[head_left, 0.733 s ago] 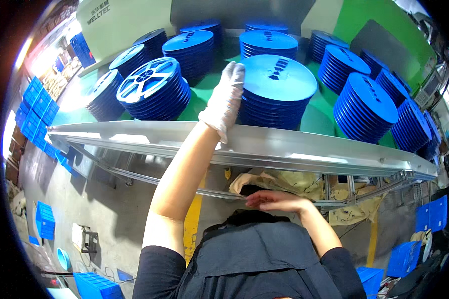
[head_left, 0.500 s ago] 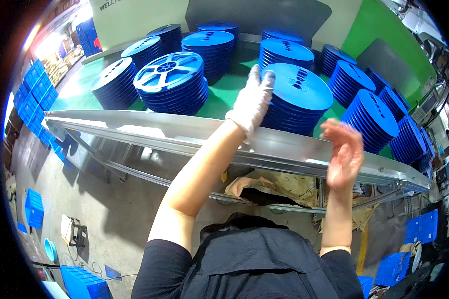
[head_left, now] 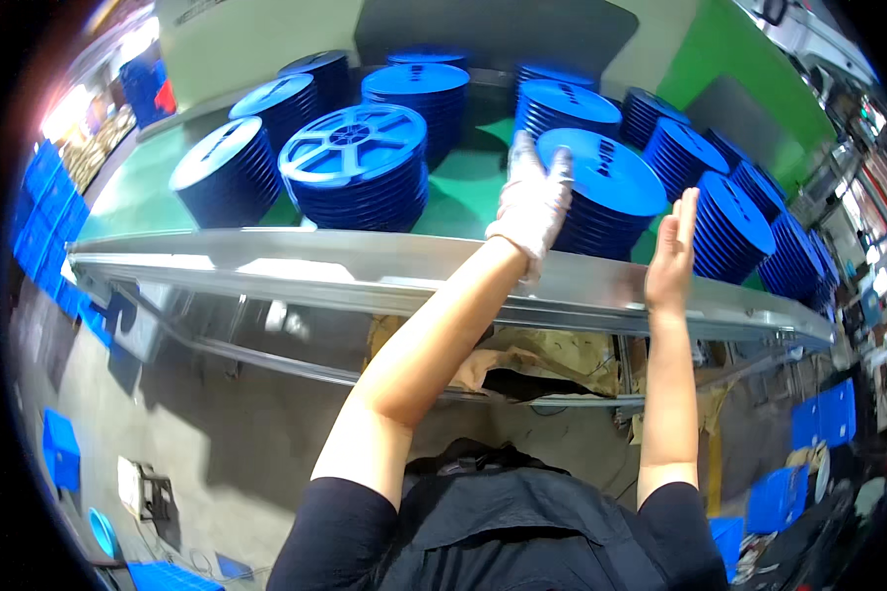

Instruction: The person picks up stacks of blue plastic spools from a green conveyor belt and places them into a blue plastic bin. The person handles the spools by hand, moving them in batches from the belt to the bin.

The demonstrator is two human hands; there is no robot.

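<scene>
A stack of blue plastic reels (head_left: 611, 182) stands near the front edge of the green tabletop (head_left: 453, 187). My left hand (head_left: 532, 209), in a pale glove, lies along the left side of this stack with its fingers stretched out and apart. At the stack's right, my bare right hand (head_left: 671, 254) is upright and flat, its fingers straight, between this stack and the neighbouring reel stack (head_left: 735, 222). Neither hand grips a reel. Whether the right palm touches the stack is unclear. To the left, another reel stack (head_left: 355, 148) shows a spoked top.
Several more blue reel stacks (head_left: 416, 81) stand farther back and at both sides. A metal rail (head_left: 365, 268) runs along the table's front. Brown paper (head_left: 552, 362) lies on the shelf below. Blue crates (head_left: 61, 448) stand on the floor at left and right.
My right hand has swung in from a blurred, curled pose to a straight, flat one beside the stack. My left hand stays at the stack's left side. The view has shifted slightly.
</scene>
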